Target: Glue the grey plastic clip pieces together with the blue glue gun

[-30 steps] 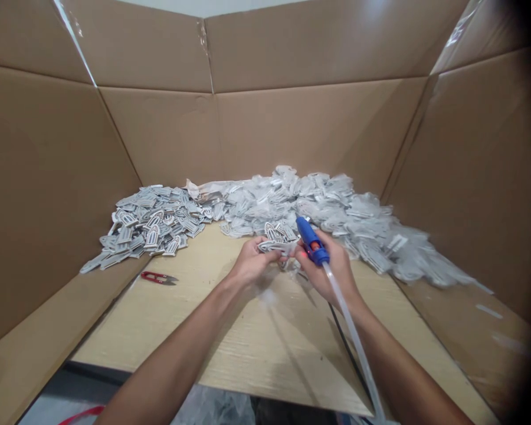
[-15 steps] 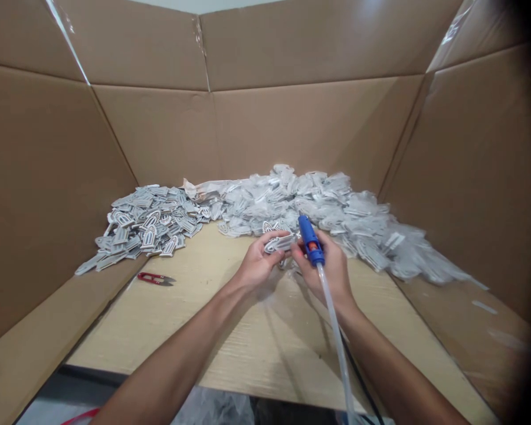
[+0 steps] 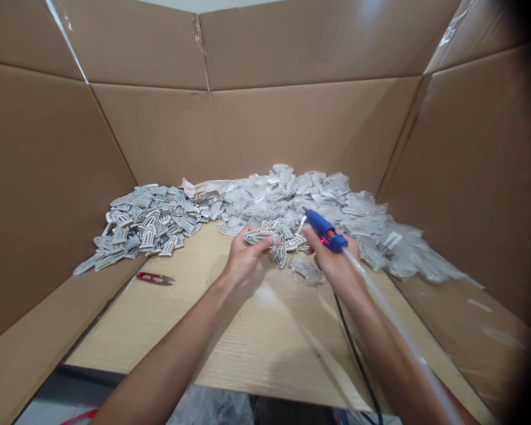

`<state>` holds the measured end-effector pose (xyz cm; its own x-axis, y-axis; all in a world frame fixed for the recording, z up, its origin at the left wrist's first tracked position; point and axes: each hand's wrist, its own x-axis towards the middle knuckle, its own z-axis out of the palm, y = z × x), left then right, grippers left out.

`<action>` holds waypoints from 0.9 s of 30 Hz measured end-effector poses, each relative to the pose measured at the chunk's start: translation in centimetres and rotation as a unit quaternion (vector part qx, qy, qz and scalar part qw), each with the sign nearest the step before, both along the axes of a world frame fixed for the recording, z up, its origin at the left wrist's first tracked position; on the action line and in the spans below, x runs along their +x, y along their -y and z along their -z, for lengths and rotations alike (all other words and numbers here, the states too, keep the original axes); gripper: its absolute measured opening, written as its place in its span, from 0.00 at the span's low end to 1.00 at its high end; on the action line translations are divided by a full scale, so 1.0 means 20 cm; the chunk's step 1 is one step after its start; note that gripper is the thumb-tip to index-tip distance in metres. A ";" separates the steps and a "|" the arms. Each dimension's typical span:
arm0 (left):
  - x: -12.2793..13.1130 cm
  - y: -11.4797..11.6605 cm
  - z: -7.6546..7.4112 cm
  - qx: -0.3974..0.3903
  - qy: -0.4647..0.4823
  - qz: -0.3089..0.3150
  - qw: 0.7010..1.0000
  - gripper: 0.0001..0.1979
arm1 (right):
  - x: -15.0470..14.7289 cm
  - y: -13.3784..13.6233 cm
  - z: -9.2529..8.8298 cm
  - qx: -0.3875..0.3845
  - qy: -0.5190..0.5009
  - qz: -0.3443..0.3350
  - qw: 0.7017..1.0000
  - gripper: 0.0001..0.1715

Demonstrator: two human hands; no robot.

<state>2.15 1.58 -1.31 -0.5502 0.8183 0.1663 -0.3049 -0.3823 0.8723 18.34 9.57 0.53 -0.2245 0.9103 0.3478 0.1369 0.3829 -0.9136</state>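
My left hand (image 3: 243, 255) is closed on a grey-and-white arch-shaped patch (image 3: 257, 237), pinched between thumb and fingers. Wrapped in my right hand (image 3: 338, 268) is a blue hot glue gun (image 3: 322, 224), its nozzle pointing up and to the left. A small red light glows on the gun, and a long translucent glue stick (image 3: 380, 301) trails from its back end. Several more patches (image 3: 295, 241) with dark stripes lie between my hands. A patch in clear plastic (image 3: 306, 270) rests on the table just left of my right wrist.
Loose grey patches (image 3: 154, 221) are heaped at the left. A long pile of plastic-wrapped patches (image 3: 278, 200) runs along the back to the right. Red thread snips (image 3: 154, 278) lie on the wooden table (image 3: 230, 348). Cardboard walls (image 3: 314, 124) surround it; a black cord (image 3: 354, 348) hangs over the front edge.
My right hand has moved right, away from my left hand, and the glue gun has tilted to the left. My left hand has shifted slightly left with the patch. The wrapped patch has come into view.
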 end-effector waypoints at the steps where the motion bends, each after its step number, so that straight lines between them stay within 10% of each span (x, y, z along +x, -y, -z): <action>1: -0.01 0.00 0.00 -0.004 -0.009 -0.004 1.000 0.22 | 0.00 -0.01 -0.01 -0.032 -0.007 -0.004 0.999 0.32; 13: -0.02 0.01 -0.02 -0.050 -0.121 0.052 0.990 0.12 | 0.02 0.03 0.00 0.003 0.036 -0.235 0.971 0.33; 27: -0.01 0.03 -0.03 -0.068 -0.146 0.047 0.986 0.08 | 0.03 0.02 0.03 0.083 0.144 -0.200 0.966 0.31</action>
